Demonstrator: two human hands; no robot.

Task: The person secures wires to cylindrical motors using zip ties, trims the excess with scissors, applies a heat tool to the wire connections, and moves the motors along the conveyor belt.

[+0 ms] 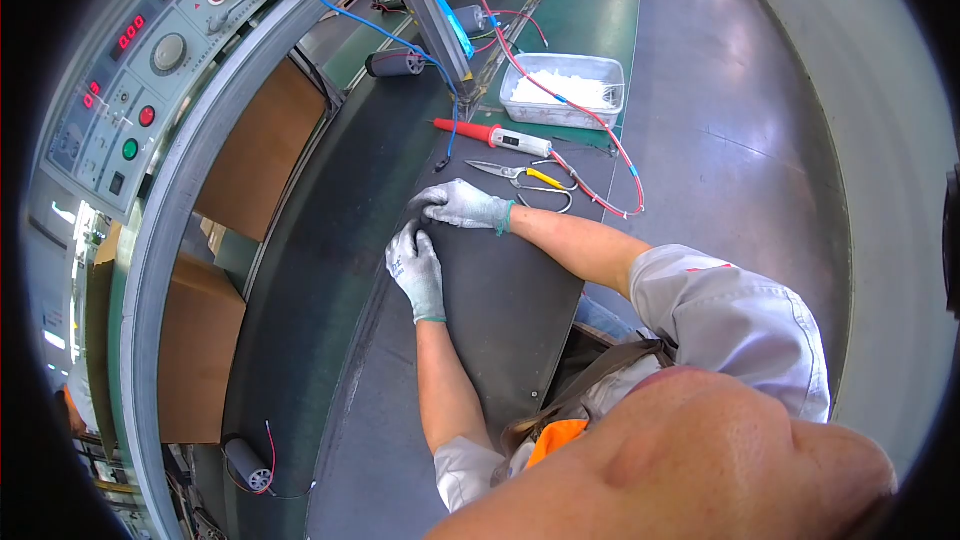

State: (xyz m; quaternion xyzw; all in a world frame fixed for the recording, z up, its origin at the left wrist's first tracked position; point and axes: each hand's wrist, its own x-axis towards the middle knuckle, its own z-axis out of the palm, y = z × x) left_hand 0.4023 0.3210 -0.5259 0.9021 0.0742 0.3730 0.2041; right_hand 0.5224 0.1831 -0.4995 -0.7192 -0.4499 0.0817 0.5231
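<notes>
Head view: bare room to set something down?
Bare: dark green belt between brown cardboard panels and gloved left hand; dark worktop between both forearms. Crowded: beyond gloved right hand, yellow-handled metal scissors, red-and-white probe, grey plastic tray.

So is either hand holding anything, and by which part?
Can't tell: the left hand and right hand are close together, and anything between them is too indistinct to make out.

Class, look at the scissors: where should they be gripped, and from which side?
Best by the looped handles, reaching from above at the picture's lower right. The scissors appear to lie flat, with the pointed blades toward the picture's left, so this keeps the grip off the tips. The red cable runs close by and looks worth avoiding.
</notes>
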